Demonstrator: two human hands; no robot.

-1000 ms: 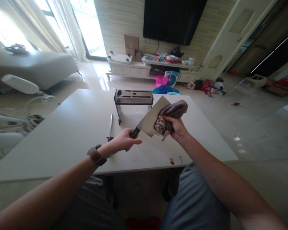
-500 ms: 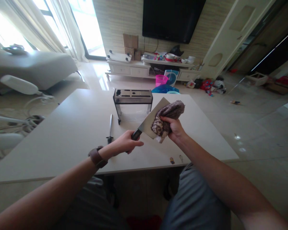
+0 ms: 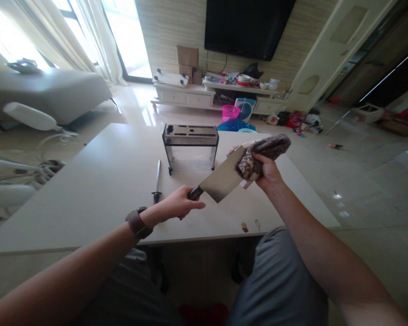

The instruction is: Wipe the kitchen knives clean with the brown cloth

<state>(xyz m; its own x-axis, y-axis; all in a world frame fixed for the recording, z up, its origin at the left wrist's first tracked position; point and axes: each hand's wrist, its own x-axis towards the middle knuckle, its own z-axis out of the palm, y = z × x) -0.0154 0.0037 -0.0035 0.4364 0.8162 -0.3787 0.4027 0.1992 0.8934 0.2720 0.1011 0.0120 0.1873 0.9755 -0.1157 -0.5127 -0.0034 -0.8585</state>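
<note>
My left hand (image 3: 182,202) is wrapped round the black handle of a cleaver (image 3: 222,179), whose broad blade points up and to the right above the table. In my right hand (image 3: 268,173) is a bunched brown fluffy cloth (image 3: 270,149), folded over the far end of the blade and hiding its tip. A honing steel (image 3: 158,179) with a black handle lies on the table beside my left wrist, its handle partly hidden. Behind the cleaver stands a knife block (image 3: 191,133) with a slotted metal top and clear sides.
The white table (image 3: 115,190) extends to both sides. Near its front edge lie a small yellow-brown sticker (image 3: 245,227) and a small pale item (image 3: 257,224). A pink basket (image 3: 230,112) and a blue bag (image 3: 236,126) are beyond the far edge. White chairs (image 3: 30,116) stand at left.
My right hand has slid the cloth outward along the blade, up and to the right, baring more of the metal. My left hand keeps its hold on the handle, almost unmoved.
</note>
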